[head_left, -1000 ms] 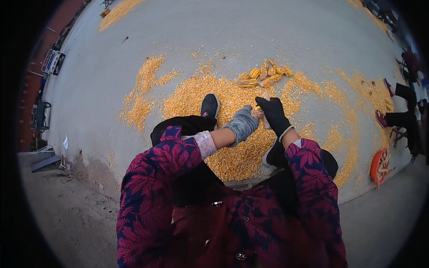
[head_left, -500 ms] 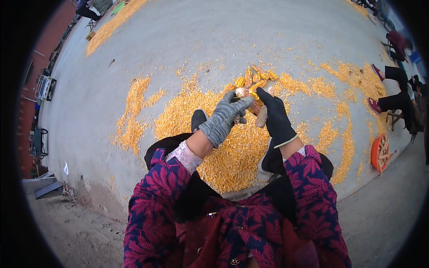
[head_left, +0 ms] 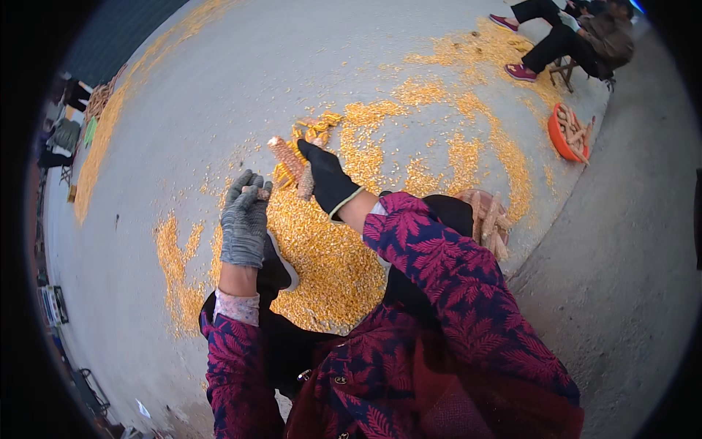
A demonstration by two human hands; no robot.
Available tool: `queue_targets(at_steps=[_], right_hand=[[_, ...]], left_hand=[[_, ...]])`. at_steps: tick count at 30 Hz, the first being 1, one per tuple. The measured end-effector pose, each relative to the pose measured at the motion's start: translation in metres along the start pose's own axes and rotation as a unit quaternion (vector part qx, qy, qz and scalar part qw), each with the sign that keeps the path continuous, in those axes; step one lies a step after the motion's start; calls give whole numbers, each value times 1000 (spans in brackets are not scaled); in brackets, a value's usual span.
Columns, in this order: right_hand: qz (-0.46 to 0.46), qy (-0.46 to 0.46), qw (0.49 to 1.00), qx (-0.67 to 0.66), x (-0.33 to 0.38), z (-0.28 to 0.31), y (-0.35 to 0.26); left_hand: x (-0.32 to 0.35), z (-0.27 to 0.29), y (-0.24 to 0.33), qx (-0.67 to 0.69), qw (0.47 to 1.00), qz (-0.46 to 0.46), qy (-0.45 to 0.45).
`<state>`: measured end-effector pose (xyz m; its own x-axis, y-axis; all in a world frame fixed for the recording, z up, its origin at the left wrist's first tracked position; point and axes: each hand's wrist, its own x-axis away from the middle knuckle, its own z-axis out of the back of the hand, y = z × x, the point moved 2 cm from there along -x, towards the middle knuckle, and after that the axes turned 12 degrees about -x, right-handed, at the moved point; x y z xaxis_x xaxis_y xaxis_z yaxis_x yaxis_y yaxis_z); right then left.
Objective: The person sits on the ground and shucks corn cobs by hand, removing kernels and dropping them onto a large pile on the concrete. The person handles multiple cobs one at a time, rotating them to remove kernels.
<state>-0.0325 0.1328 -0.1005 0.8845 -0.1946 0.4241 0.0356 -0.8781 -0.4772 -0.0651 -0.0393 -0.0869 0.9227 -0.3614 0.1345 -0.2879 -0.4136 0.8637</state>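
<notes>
My right hand (head_left: 330,178), in a black glove, is closed on corncobs. A reddish, mostly stripped corncob (head_left: 287,158) points up and left from it, and a paler bare corncob (head_left: 306,183) hangs below its fingers. My left hand (head_left: 245,225), in a grey knitted glove, is apart from these, to their left. Its fingers curl round what looks like a short corncob (head_left: 260,194), mostly hidden. Beneath both hands, a heap of yellow corn kernels (head_left: 333,256) lies between my feet. Several yellow ears of corn (head_left: 322,126) lie just beyond the right hand.
A container of bare cobs (head_left: 488,223) stands beside my right leg. Farther right is an orange-red basin (head_left: 559,139) of cobs, near a seated person (head_left: 567,44). Kernels (head_left: 504,164) are strewn over the concrete floor (head_left: 241,80). Another long kernel strip (head_left: 110,139) lies far left.
The view has turned to the right, bringing the cob container by my leg into sight. My left hand has drawn away leftward from the cobs in my right hand.
</notes>
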Motion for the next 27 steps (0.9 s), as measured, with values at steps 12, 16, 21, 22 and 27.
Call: queue_targets(at_steps=[12,16,21,22,27], right_hand=[[-59,-111,961,-248,3,-10,17],[-44,-111,974,-193,8,-13,6],[-49,-121,977,-167,11,-16,-2],[-54,-123,977,-166,11,-18,-2],[-21,-140,981,-132,2,-14,-24]], left_hand=[[80,-252,0,-241,929,-161,-231],[91,-323,-38,-434,781,-176,-413],[70,-301,-34,-395,875,-143,-241],[72,-291,-21,-390,871,-194,-225],[57,-234,36,-384,844,-373,-40]])
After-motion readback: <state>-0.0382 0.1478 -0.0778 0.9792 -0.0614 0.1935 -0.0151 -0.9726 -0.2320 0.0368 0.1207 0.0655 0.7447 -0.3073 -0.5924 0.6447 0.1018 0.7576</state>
